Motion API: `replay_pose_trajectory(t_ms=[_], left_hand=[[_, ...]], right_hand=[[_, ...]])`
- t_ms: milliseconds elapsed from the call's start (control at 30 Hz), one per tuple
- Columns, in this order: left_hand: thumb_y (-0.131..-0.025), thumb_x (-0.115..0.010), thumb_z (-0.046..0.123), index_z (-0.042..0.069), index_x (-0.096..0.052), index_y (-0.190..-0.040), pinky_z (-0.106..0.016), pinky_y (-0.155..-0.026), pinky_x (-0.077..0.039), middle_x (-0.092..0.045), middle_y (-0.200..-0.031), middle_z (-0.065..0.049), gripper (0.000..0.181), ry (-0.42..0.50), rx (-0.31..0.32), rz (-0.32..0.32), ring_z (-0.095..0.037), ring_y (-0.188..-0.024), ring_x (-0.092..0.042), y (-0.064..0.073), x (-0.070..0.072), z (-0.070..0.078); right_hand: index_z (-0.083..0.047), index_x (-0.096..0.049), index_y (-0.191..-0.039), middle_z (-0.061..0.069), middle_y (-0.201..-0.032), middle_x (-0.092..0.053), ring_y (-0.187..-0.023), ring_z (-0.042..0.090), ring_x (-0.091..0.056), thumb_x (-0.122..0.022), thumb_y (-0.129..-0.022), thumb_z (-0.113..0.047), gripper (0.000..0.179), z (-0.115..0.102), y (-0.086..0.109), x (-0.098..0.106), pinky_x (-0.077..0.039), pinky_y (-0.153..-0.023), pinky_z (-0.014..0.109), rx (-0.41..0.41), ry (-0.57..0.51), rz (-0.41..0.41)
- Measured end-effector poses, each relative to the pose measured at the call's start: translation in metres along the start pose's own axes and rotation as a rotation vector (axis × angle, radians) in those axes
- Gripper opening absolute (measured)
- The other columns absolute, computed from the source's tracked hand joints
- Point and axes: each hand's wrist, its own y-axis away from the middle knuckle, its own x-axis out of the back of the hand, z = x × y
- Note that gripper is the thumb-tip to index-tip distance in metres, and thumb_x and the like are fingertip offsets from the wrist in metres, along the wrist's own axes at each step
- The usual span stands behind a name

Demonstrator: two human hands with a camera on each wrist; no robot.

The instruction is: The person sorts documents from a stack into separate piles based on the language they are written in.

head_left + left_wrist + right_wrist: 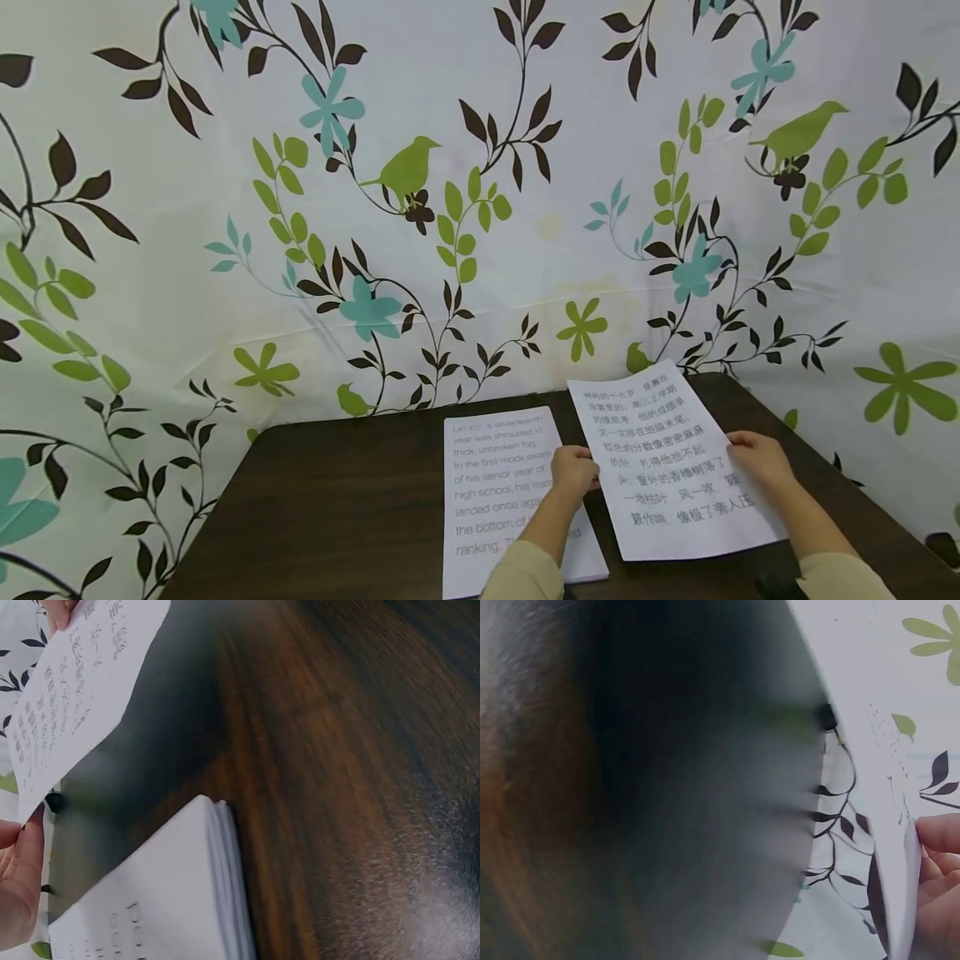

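Observation:
A white sheet of paper (660, 475) printed with Chinese characters is held up, tilted, over the right part of the table. My left hand (574, 472) pinches its left edge, and my right hand (759, 460) pinches the right edge. In the left wrist view the sheet (90, 690) slants up from the fingers of the left hand (21, 881). The right wrist view shows the sheet (889, 825) nearly edge-on beside the right hand (937, 877). Under my left forearm lies a stack of paper (487, 492) with English print, partly hidden by that arm.
The dark wooden table (337, 500) carries the stack, whose layered edge (229, 877) shows in the left wrist view. Behind the table hangs a white cloth (525, 250) patterned with leaves, flowers and birds.

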Motion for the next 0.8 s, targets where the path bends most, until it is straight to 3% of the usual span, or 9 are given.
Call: replay_pose_trajectory(t_ms=[133, 300, 533, 800], left_hand=[[-0.064, -0.054, -0.014, -0.005, -0.061, -0.078, -0.028, -0.046, -0.049, -0.051, -0.062, -0.007, 0.018, -0.021, 0.017, 0.027, -0.017, -0.052, -0.056, 0.002, 0.000, -0.008], [-0.065, -0.052, -0.014, -0.005, -0.061, -0.080, -0.028, -0.046, -0.049, -0.051, -0.062, -0.007, 0.019, -0.054, 0.023, 0.008, -0.015, -0.051, -0.055, 0.005, -0.007, -0.013], [-0.065, -0.050, -0.015, -0.007, -0.061, -0.081, -0.027, -0.044, -0.049, -0.051, -0.064, -0.007, 0.020, -0.099, 0.004, 0.029, -0.017, -0.049, -0.055, 0.006, -0.014, -0.018], [-0.066, -0.051, -0.014, -0.007, -0.059, -0.080, -0.026, -0.044, -0.048, -0.049, -0.071, -0.011, 0.018, -0.137, 0.013, 0.050, -0.017, -0.051, -0.054, 0.004, -0.014, -0.027]], right_hand=[[0.017, -0.041, -0.111, 0.022, -0.086, -0.052, -0.064, 0.021, -0.051, -0.037, -0.087, -0.008, 0.035, 0.008, -0.001, -0.008, -0.042, -0.052, 0.030, -0.022, 0.001, -0.008], [0.017, -0.043, -0.110, 0.023, -0.087, -0.052, -0.065, 0.022, -0.051, -0.038, -0.087, -0.008, 0.034, 0.019, -0.001, -0.014, -0.041, -0.053, 0.030, -0.044, 0.018, 0.000], [0.018, -0.044, -0.107, 0.022, -0.083, -0.053, -0.062, 0.022, -0.050, -0.038, -0.086, -0.007, 0.033, 0.025, 0.001, -0.018, -0.040, -0.051, 0.030, -0.020, 0.025, 0.023], [0.017, -0.044, -0.107, 0.020, -0.082, -0.052, -0.063, 0.022, -0.050, -0.038, -0.085, -0.006, 0.032, 0.032, -0.004, -0.026, -0.041, -0.051, 0.030, -0.061, 0.050, 0.028]])
